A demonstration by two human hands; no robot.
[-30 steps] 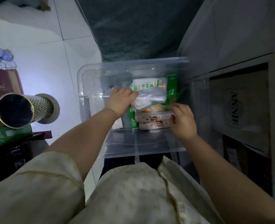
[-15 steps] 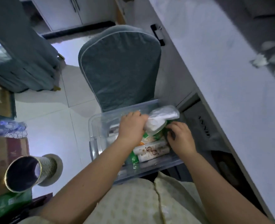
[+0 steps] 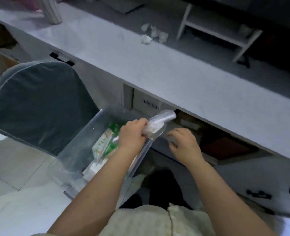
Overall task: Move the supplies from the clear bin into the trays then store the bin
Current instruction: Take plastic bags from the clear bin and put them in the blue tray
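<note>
Nearest the camera is a pale patterned garment (image 3: pixel 158 222), and both bare forearms reach forward from it. The left forearm crosses over the clear bin (image 3: pixel 72 157), which sits just ahead of the person above the tiled floor (image 3: pixel 13 167), tilted in the view with its long side running up to the right. Green-and-white packs (image 3: pixel 105 142) lie inside the bin, partly hidden by the arm. The left grip (image 3: pixel 134 133) has its fingers curled round one end of a clear bag (image 3: pixel 161 120) with something white in it. The bag is held above the bin's right rim and its free end points up and right toward the tabletop edge. The right grip (image 3: pixel 183 143) is just right of the bin, outside it, palm down with fingers bent. A blurred pale patch lies at its fingertips, and I cannot tell whether it pinches anything. Left of the bin stands a chair (image 3: pixel 38 106) with a teal cover. Beyond the grips an open compartment under the tabletop (image 3: pixel 158 68) holds a white box (image 3: pixel 147 103) with dark lettering and some dark things too dim to make out. Black handles (image 3: pixel 258 195) show on the fronts lower right. On the tabletop lie crumpled white tissues (image 3: pixel 152 34). Behind them is a small white rack (image 3: pixel 217 26), and a ribbed white vessel (image 3: pixel 50 12) stands at the far left.
</note>
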